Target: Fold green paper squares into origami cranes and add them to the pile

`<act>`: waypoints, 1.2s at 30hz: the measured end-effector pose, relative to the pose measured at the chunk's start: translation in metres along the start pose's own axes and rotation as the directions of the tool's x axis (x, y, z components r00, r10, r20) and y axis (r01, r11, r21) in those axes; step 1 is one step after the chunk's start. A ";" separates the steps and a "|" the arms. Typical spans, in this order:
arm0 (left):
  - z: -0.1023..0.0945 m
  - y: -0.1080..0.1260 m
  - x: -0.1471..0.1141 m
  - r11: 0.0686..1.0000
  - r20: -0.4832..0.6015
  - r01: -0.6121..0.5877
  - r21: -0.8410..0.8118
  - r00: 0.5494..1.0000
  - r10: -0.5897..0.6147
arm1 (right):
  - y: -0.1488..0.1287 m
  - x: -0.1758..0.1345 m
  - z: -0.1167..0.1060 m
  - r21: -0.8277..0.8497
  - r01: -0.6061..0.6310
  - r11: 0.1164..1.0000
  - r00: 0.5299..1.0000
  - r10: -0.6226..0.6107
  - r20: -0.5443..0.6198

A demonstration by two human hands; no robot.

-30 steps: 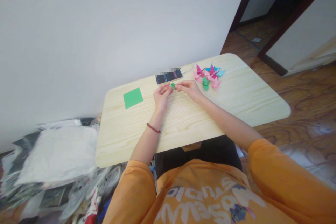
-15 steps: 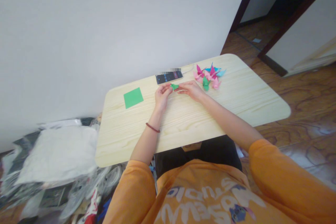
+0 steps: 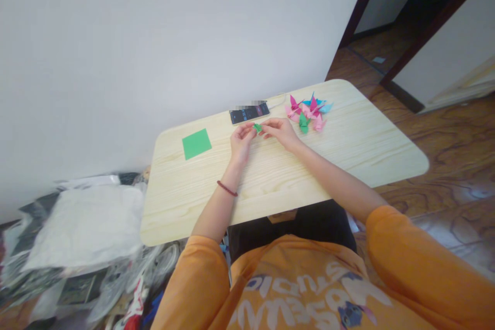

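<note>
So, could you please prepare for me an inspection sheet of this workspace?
Surface: pale wood-grain table with rounded corners, by a white wall.
Job's things: small folded green paper at the hands; flat green paper square to the left; cluster of paper cranes, pink, green and blue, to the right.
Clutter: white bag and plastic wrapping, beyond the table's left end.
Grips: left grip pinches the folded green paper; right grip at its right edge, pinch too small to confirm.
Cables: thin white cable at the smartphone's right end.
Surroundings: wood-patterned floor and dark door frame, right.
</note>
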State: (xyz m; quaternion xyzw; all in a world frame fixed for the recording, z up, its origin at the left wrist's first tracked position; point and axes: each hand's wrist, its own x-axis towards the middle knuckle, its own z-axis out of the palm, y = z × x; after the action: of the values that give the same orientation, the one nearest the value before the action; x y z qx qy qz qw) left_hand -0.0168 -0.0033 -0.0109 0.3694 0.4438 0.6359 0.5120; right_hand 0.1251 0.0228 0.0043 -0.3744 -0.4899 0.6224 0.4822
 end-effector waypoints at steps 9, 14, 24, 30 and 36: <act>0.003 0.001 -0.004 0.988 0.014 -0.095 0.125 0.995 0.094 | 0.005 0.000 -0.002 -0.247 0.157 0.956 0.985 -0.171 -0.033; 0.002 -0.002 -0.005 0.990 -0.055 -0.093 0.103 0.994 0.099 | 0.005 -0.002 0.000 -0.277 0.202 0.940 0.973 -0.225 -0.056; -0.006 0.003 0.002 0.993 0.016 0.029 0.118 0.999 -0.031 | 0.000 0.004 -0.007 0.108 -0.079 0.991 0.992 0.088 -0.089; -0.010 0.006 0.005 0.996 0.060 0.068 0.062 0.996 -0.072 | -0.007 0.004 -0.008 0.303 -0.276 0.912 0.954 0.299 -0.029; -0.013 0.008 0.009 0.998 0.150 0.053 0.035 0.987 -0.057 | -0.017 0.007 -0.010 0.423 -0.488 0.764 0.858 0.509 0.070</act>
State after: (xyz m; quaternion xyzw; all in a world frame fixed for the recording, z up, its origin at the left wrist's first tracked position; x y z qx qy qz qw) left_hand -0.0333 0.0023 -0.0073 0.4119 0.4234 0.5848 0.5559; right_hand 0.1362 0.0333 0.0187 -0.3912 -0.2129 0.8102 0.3811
